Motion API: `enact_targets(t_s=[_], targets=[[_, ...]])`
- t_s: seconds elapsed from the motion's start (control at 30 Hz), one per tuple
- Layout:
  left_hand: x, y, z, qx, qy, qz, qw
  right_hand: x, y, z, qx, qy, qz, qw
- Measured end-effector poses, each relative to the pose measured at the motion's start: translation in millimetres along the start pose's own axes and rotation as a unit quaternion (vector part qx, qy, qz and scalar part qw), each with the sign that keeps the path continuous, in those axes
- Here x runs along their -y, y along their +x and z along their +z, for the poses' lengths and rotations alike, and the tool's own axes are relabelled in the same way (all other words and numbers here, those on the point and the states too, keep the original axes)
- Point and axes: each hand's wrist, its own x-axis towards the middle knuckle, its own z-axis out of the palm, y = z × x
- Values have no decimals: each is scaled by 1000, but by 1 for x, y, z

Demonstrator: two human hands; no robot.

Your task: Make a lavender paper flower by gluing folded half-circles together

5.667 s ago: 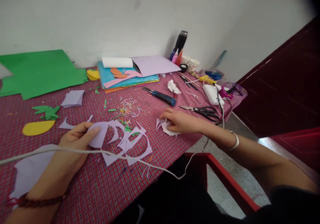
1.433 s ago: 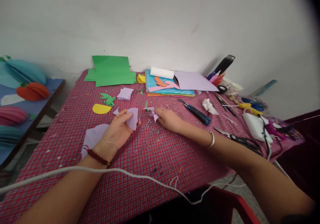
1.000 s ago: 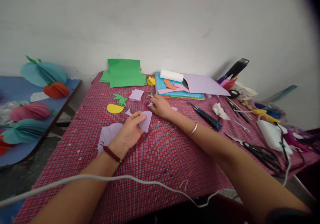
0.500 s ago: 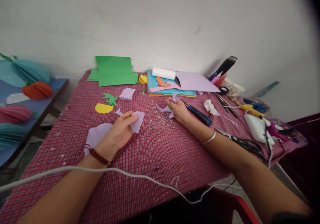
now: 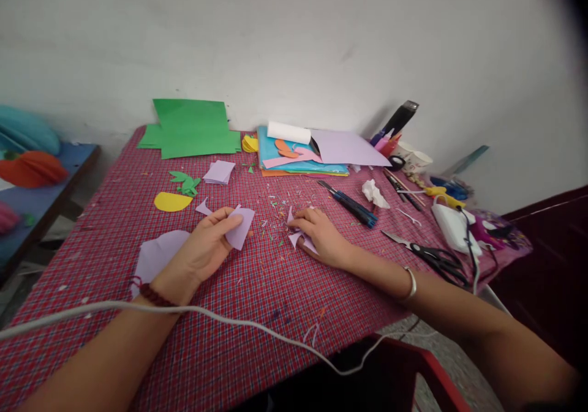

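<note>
My left hand pinches a folded lilac paper piece just above the red checked tablecloth. My right hand lies curled over a bunch of lilac paper scraps in the middle of the table, fingers closed round them. A larger lilac sheet lies under my left wrist. Tiny coloured paper slivers are scattered between my hands.
Green sheets, a stack of coloured paper, a yellow cut-out and lilac squares lie further back. A blue craft knife, scissors, a white box and cups sit on the right. A white cable crosses the near edge.
My right hand has swept about the table gathering lilac scraps and has come back toward me with them. The large cut-out offcuts seen earlier are gone. My left hand keeps its lilac piece.
</note>
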Motion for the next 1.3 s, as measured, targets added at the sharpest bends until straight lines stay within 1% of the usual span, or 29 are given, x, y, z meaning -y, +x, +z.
enact_targets(t_s=[0.1, 0.2, 0.27, 0.33, 0.47, 0.57, 0.67, 0.77, 0.87, 0.97, 1.03, 1.13, 1.23, 1.3], targets=[[1, 0, 2, -6, -6, 3, 1000, -4, 22, 2, 40, -6, 37, 998], [2, -1, 5, 10, -5, -7, 1000, -16, 57, 7, 53, -2, 52, 997], [3, -1, 7, 18, -1, -10, 1000, -22, 84, 10, 44, -2, 62, 997], [4, -1, 9, 22, -1, -6, 1000, -24, 114, 13, 23, -2, 71, 997], [5, 1, 10, 34, -1, -7, 999, -17, 169, 21, -13, -3, 93, 996], [5, 2, 10, 39, 0, -10, 999, -10, 193, 28, -10, 7, 113, 994], [5, 1, 10, 46, 2, -12, 999, -12, 202, 32, -17, 31, 135, 990], [5, 0, 11, 51, 7, -9, 999, -22, 202, 27, -47, 73, 163, 983], [4, -1, 11, 52, 12, 0, 999, -34, 189, 15, -84, 135, 182, 970], [4, -2, 10, 52, 19, 4, 998, -38, 158, 5, -110, 193, 176, 959], [4, -2, 8, 52, 28, 3, 998, -36, 131, 5, -120, 216, 160, 956], [4, -2, 6, 46, 41, 1, 998, -30, 90, 12, -112, 223, 121, 961], [3, -5, 5, 37, 55, 0, 998, -26, 58, 16, -72, 208, 68, 973], [2, -7, 5, 32, 64, 0, 997, -24, 38, 12, -48, 195, 47, 979]])
